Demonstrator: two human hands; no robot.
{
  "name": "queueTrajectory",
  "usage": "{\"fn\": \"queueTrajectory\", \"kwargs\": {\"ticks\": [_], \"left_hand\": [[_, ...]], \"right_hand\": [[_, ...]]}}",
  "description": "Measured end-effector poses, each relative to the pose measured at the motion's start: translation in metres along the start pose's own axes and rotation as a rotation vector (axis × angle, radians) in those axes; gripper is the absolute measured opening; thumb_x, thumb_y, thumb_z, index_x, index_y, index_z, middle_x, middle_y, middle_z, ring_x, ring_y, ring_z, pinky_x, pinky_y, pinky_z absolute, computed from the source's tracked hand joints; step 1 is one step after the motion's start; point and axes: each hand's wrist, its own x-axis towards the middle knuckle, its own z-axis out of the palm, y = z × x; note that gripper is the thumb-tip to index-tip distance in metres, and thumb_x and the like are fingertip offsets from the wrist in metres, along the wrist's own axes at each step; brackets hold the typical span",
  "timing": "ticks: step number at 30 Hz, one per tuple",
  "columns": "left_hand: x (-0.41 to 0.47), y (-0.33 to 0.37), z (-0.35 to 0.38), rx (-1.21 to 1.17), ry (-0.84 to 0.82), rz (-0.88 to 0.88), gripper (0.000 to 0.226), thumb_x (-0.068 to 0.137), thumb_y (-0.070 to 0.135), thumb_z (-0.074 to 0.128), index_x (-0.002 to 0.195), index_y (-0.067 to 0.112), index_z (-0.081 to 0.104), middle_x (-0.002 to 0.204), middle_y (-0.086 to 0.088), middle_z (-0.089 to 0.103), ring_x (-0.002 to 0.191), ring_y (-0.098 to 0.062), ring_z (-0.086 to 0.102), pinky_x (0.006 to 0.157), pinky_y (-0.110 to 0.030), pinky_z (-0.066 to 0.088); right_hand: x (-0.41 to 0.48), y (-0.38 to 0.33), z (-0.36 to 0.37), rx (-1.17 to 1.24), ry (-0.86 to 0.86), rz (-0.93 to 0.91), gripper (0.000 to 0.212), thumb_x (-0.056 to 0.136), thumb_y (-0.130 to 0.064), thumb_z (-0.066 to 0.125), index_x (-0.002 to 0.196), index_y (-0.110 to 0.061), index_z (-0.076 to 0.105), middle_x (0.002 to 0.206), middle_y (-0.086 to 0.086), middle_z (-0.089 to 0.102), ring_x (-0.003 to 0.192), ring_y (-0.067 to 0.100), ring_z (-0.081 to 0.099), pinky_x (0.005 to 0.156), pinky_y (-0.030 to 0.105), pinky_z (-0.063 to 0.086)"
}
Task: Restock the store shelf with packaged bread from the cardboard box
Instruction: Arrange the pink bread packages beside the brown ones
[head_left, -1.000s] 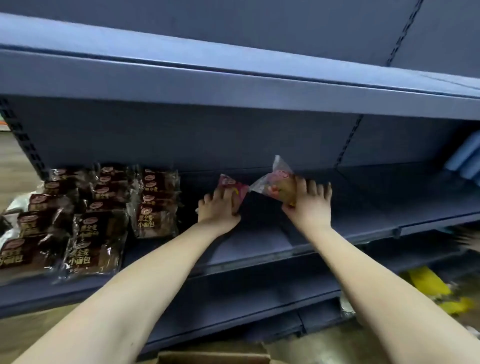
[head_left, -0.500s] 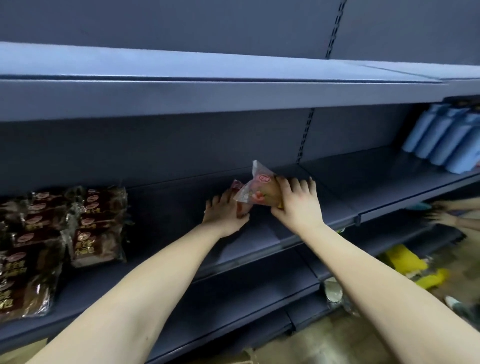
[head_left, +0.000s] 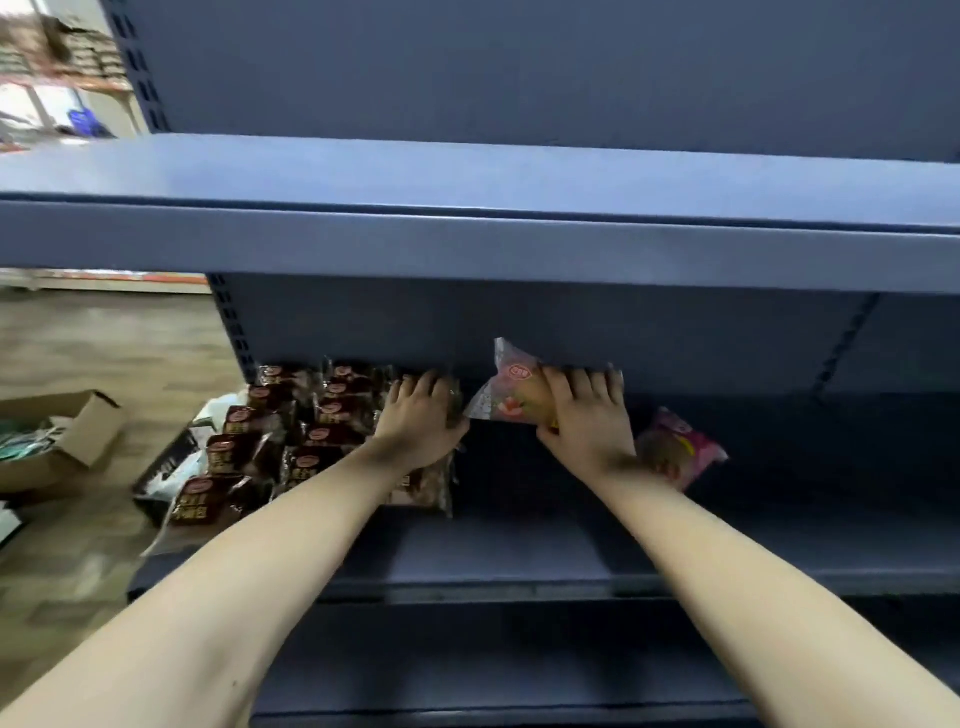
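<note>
Two bare forearms extend from the near edge toward a blue-grey metal store shelf (head_left: 519, 551), the middle tier of the unit.

Left grip (head_left: 421, 421): the hand lies palm down, fingers spread and fairly straight, resting on the right-hand column of dark brown plastic bread packets (head_left: 291, 436). These packets carry red oval labels and lie in overlapping rows on the left end of the shelf, running from its front edge back to the rear panel.

Right grip (head_left: 587, 415): the fingers are curled over a clear-and-pink plastic packet of bread (head_left: 506, 400) and pinch it. The packet is tilted, one corner pointing up, and projects to the left of the hand, between both grips. Whether it touches the shelf cannot be told.

A second pink plastic packet of bread (head_left: 680, 452) lies on the shelf just beside the right wrist.

On the wooden floor at far left stands an open brown cardboard box (head_left: 67, 447), well apart from the shelf.

Above, the upper blue-grey shelf board (head_left: 467, 249) overhangs both grips.
</note>
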Motion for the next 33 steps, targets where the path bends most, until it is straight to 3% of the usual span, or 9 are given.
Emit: {"fn": "queueTrajectory", "kwargs": {"ticks": [3,7,10,20,29,33], "left_hand": [[-0.006,-0.029,0.006,-0.030,-0.080,-0.079,0.073,0.093,0.057,0.033,0.152,0.016,0.016,0.159,-0.007,0.011,0.145,-0.030,0.012,0.119,-0.043,0.010],[-0.008,-0.035,0.015,-0.049,-0.090,-0.097,0.074,0.095,0.058,0.028,0.153,0.015,0.012,0.161,-0.005,0.005,0.148,-0.024,0.000,0.120,-0.041,0.002],[-0.007,-0.034,0.019,-0.045,-0.073,-0.105,0.074,0.095,0.056,0.028,0.153,0.014,0.010,0.161,-0.006,0.003,0.148,-0.025,-0.003,0.119,-0.041,-0.002],[0.009,-0.024,0.023,-0.044,-0.075,-0.026,0.069,0.096,0.049,0.028,0.152,0.012,0.012,0.160,-0.008,0.010,0.148,-0.023,0.004,0.120,-0.038,-0.001],[0.011,-0.023,0.028,0.001,-0.054,-0.034,0.072,0.096,0.054,0.027,0.152,0.012,0.014,0.160,-0.007,0.011,0.148,-0.022,0.004,0.119,-0.037,0.000],[0.010,-0.022,0.024,-0.003,-0.067,-0.028,0.071,0.096,0.054,0.028,0.152,0.012,0.015,0.159,-0.008,0.013,0.147,-0.022,0.006,0.119,-0.037,0.000]], "right_hand": [[0.021,-0.021,0.019,-0.019,-0.056,-0.029,0.079,0.047,-0.026,0.085,0.119,-0.008,0.058,0.098,0.016,0.063,0.093,0.038,0.059,0.100,0.060,0.036],[0.030,-0.029,0.043,-0.058,-0.268,0.075,0.067,0.077,-0.024,0.067,0.136,-0.014,0.039,0.126,0.013,0.052,0.120,0.035,0.045,0.114,0.058,0.012],[0.033,-0.027,0.054,-0.095,-0.356,0.113,0.057,0.085,-0.018,0.056,0.138,-0.016,0.034,0.134,0.012,0.045,0.127,0.033,0.037,0.114,0.058,0.005],[0.058,-0.045,0.078,-0.059,-0.343,0.103,0.054,0.090,-0.010,0.047,0.141,-0.017,0.030,0.134,0.012,0.041,0.130,0.036,0.032,0.114,0.058,0.006],[0.067,-0.051,0.092,-0.061,-0.364,0.151,0.057,0.092,-0.010,0.044,0.144,-0.017,0.021,0.144,0.013,0.026,0.131,0.036,0.028,0.104,0.053,0.031],[0.064,-0.043,0.088,0.073,-0.393,0.129,0.074,0.088,-0.019,0.056,0.149,-0.020,0.014,0.151,0.010,0.016,0.140,0.033,0.013,0.111,0.060,0.019]]}}
